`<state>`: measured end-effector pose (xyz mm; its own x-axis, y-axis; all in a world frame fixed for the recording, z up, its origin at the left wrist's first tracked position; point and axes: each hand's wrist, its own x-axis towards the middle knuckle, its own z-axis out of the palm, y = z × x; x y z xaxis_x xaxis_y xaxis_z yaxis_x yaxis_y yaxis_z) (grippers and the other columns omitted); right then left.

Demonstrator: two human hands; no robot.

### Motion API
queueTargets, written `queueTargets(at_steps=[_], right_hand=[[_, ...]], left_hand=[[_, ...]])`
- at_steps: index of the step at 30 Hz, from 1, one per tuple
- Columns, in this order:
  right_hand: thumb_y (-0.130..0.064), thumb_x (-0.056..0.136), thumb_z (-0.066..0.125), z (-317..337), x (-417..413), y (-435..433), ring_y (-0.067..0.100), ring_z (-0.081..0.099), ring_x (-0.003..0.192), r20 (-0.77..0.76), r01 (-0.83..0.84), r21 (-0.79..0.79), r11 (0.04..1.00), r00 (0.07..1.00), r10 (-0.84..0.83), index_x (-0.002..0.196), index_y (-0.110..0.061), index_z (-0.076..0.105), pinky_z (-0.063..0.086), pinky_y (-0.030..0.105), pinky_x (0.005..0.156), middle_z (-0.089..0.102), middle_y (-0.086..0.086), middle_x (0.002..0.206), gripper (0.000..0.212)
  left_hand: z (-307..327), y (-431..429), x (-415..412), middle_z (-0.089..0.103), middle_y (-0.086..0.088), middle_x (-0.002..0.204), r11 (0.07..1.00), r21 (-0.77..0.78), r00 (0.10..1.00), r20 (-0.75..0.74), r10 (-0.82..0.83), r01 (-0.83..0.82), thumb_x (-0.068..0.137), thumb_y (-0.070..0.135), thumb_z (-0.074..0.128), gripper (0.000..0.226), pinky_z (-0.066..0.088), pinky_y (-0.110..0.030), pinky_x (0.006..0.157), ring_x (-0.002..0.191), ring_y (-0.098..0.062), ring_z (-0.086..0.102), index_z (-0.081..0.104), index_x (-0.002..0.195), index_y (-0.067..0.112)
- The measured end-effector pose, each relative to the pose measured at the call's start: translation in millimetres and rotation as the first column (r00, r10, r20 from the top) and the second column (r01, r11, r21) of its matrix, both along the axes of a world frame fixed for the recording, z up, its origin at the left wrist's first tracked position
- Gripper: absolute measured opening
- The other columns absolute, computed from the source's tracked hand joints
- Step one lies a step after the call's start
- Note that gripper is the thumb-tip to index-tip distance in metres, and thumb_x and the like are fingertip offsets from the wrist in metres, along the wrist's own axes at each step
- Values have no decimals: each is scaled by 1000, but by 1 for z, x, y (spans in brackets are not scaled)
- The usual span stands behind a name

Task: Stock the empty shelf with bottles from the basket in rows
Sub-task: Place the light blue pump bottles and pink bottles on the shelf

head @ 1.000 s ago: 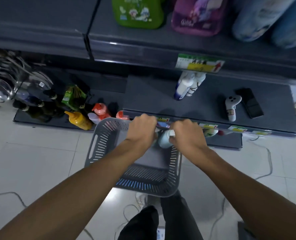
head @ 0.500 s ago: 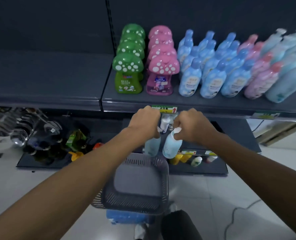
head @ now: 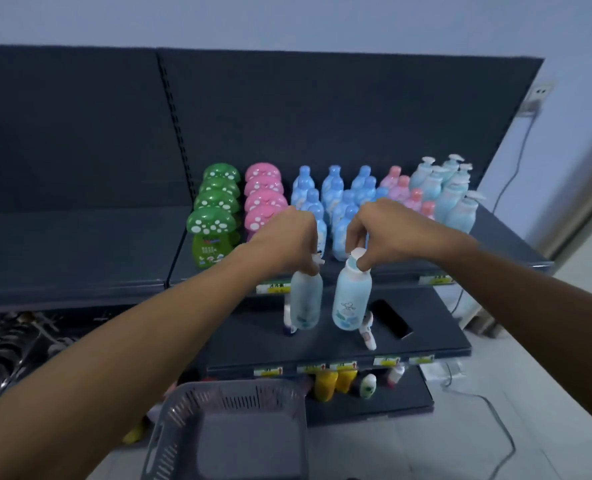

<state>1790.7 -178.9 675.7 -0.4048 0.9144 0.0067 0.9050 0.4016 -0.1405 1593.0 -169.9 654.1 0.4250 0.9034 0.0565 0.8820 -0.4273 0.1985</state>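
From the head camera, both arms reach forward toward a dark shelving unit. The left hand (head: 287,242) has its fingers curled down round the pump top of a pale-blue bottle (head: 305,299), which hangs upright beneath it. The right hand (head: 384,230) pinches the white cap of a second pale-blue bottle (head: 351,299) between fingertips and thumb. The two bottles hang side by side, close but apart, in the air in front of the upper shelf's (head: 80,251) front edge and above the middle shelf (head: 253,341). On the right half of the upper shelf, rows run from near to far: green mushroom-capped bottles (head: 211,223) at the left, then pink mushroom-capped bottles (head: 263,199), blue bottles (head: 336,195), pink bottles (head: 405,192) and pale-blue pump bottles (head: 454,199) at the right. The left half of that shelf is bare dark surface. A flat black object (head: 391,318) lies on the middle shelf to the right of the held bottles. Yellow bottles (head: 329,382) stand on the bottom shelf. The grey slotted basket (head: 253,398) sits nearest, low in the view, below the hands.
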Motion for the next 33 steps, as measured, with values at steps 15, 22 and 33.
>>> queueTargets(at_steps=[15,22,33], right_hand=[[-29,60,77,54,140,22,-5,61,70,61,-31,-35,999,998,33,83,-31,75,47,17,61,67,-26,72,23],[-32,60,75,61,232,48,0,64,70,78,-21,-90,996,997,28,85,-33,75,55,27,64,66,-29,74,25],[-24,62,78,66,337,110,0,64,71,80,-19,-39,999,997,22,85,-34,77,55,26,65,67,-19,71,26]], left_hand=[[57,30,135,74,-5,77,985,35,984,-53,-169,171,70,35,83,23,58,-36,68,71,-16,64,78,77,14],[53,52,230,73,2,80,976,-11,976,29,-217,217,72,37,86,23,55,-31,76,88,-16,52,79,88,21],[57,88,342,73,13,75,988,-16,981,125,-151,154,65,44,86,34,57,-36,78,77,-3,66,80,93,26]])
